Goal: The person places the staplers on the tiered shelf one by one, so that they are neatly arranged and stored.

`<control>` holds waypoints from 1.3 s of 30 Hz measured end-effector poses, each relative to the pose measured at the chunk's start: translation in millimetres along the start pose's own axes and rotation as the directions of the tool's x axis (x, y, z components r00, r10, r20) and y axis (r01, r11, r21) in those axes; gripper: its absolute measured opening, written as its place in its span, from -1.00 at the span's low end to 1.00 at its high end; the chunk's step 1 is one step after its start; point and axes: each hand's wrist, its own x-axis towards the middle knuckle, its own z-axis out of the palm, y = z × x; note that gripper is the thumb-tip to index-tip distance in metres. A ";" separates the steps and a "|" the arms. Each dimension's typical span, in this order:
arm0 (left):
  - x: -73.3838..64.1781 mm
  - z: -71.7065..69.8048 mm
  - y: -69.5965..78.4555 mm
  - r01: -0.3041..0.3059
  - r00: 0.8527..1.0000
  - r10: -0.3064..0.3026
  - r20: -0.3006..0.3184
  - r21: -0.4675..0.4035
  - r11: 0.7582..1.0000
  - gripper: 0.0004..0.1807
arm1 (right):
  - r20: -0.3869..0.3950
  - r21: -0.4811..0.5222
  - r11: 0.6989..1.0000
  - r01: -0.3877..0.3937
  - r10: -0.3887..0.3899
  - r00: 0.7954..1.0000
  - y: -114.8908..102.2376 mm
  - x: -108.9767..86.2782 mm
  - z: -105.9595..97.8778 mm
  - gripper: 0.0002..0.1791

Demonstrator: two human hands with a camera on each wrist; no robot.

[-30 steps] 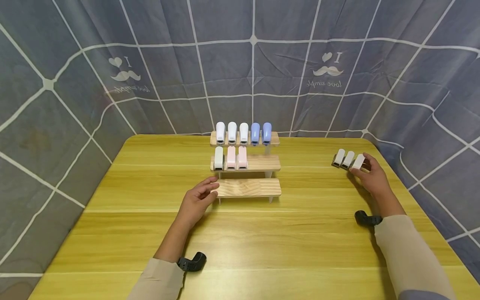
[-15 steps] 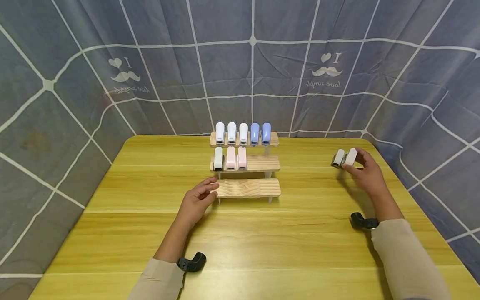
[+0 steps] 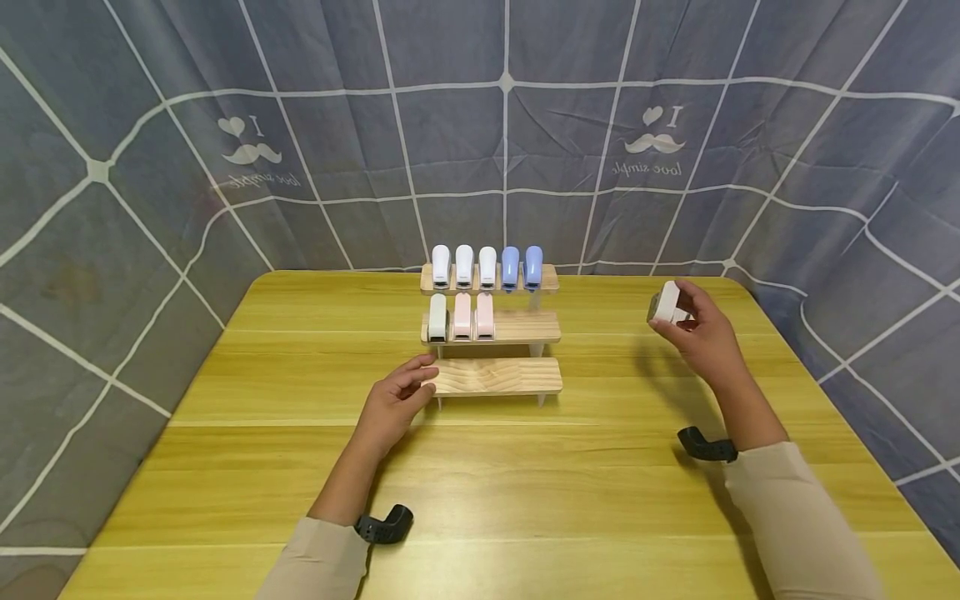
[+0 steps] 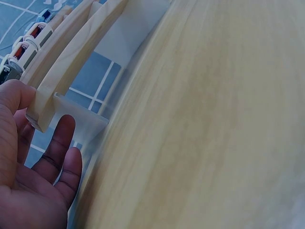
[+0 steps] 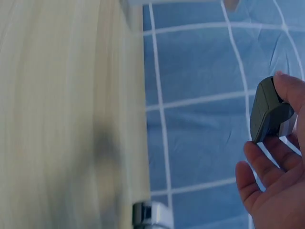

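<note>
A three-tier wooden display stand [image 3: 495, 377] stands mid-table. My left hand [image 3: 393, 400] grips the left end of its lowest board [image 4: 71, 62], thumb and a finger at the end while other fingers stay apart below. My right hand [image 3: 708, 333] holds a small white-topped stapler [image 3: 665, 302] above the table at the right, pinched between thumb and fingers. Its dark underside [image 5: 267, 112] faces the right wrist camera. Behind the held stapler, another white stapler [image 3: 682, 316] is mostly hidden; in the right wrist view a stapler [image 5: 155, 214] sits at the table's edge.
Three white staplers [image 3: 464, 265] and two blue staplers [image 3: 533, 265] stand on the top tier. The middle tier holds a pale green stapler [image 3: 437, 317] and two pink staplers [image 3: 484, 317]. A grey gridded curtain [image 3: 337, 142] surrounds the yellow wooden table [image 3: 540, 500].
My right hand has lifted the rightmost white stapler and carried it left, past the others on the table. My left hand has stayed at the lowest board.
</note>
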 end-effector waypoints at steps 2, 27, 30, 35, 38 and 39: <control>-3.1 -0.5 11.0 0.010 1.000 -0.010 0.006 0.010 1.000 -0.69 | 0.013 0.003 1.000 0.011 -0.011 1.000 -6.9 0.2 4.7 -0.16; -11.0 -0.7 33.6 0.020 1.000 -0.020 0.018 0.022 1.000 -0.69 | 0.100 0.111 0.988 0.108 -0.119 0.988 -52.4 -9.7 56.1 -0.19; -10.9 -0.5 33.7 0.021 1.000 -0.022 0.017 0.022 1.000 -0.70 | 0.105 0.117 0.986 0.120 -0.132 0.986 -59.1 -10.8 60.3 -0.18; -10.8 -0.3 33.5 0.026 0.999 -0.026 0.020 0.021 0.999 -0.69 | 0.110 0.125 0.982 0.140 -0.154 0.982 -70.3 -13.2 67.7 -0.18; -11.0 -0.5 33.3 0.027 0.999 -0.027 0.018 0.022 0.999 -0.69 | 0.124 0.136 0.980 0.143 -0.160 0.979 -75.5 -14.4 74.9 -0.19; -11.1 -0.6 33.3 0.027 0.999 -0.028 0.018 0.024 0.999 -0.69 | 0.131 0.141 0.980 0.144 -0.163 0.978 -77.4 -14.9 77.6 -0.20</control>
